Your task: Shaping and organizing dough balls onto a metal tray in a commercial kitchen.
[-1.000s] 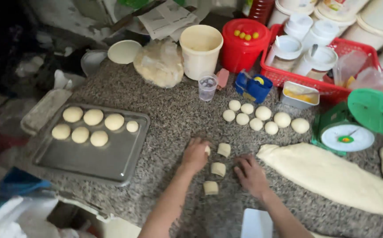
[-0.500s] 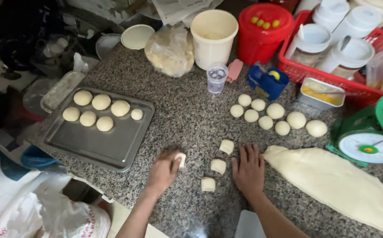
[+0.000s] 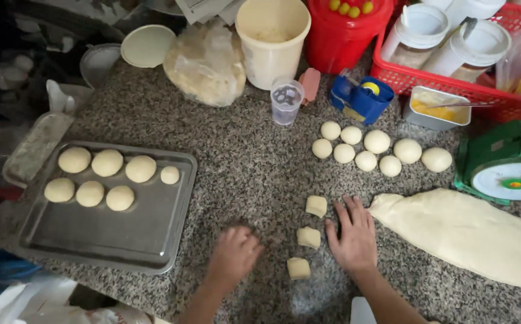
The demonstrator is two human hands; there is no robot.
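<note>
Three squarish cut dough pieces (image 3: pixel 308 237) lie low in the frame's centre on the speckled granite counter (image 3: pixel 242 162), your right hand (image 3: pixel 354 235) flat and spread just beside them, your left hand (image 3: pixel 234 255) cupped palm-down to their left, whether over dough you cannot tell. You appear mid-rolling, cut pieces into smooth balls; next calls for gentle circular pressure, then a place beside the seven balls on the grey metal tray (image 3: pixel 146 240), left.
</note>
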